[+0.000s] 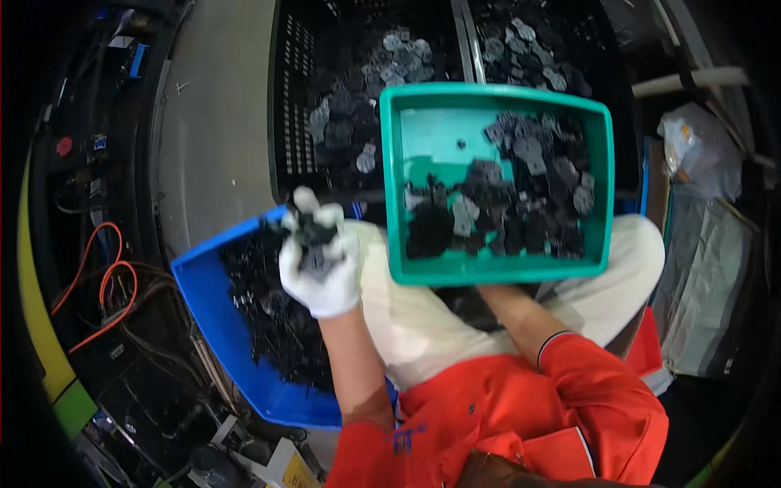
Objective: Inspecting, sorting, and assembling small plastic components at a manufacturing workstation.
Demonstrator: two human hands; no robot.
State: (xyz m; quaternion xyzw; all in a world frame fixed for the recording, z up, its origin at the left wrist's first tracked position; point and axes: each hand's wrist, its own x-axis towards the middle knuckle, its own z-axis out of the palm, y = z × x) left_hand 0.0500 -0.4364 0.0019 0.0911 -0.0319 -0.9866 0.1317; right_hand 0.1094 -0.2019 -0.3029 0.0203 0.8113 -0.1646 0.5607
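Observation:
My left hand (328, 276), in a white glove, is palm up with its fingers curled around several small dark plastic parts (316, 248). It is above the right side of a blue bin (281, 407) full of thin black pieces. A green bin (496, 270) sits over my lap, with flat grey and black parts (529, 153) heaped at its right and front. Part of its pale green floor is bare at the back left. My right forearm (508, 309) runs under the green bin's front edge, and the hand itself is hidden there.
Beyond the green bin stand two black crates (297, 122) holding similar flat parts. A clear plastic bag (701, 146) hangs at the right. Orange tubing (122, 264) and dark cables lie at the left. A red container (645, 346) is beside my right leg.

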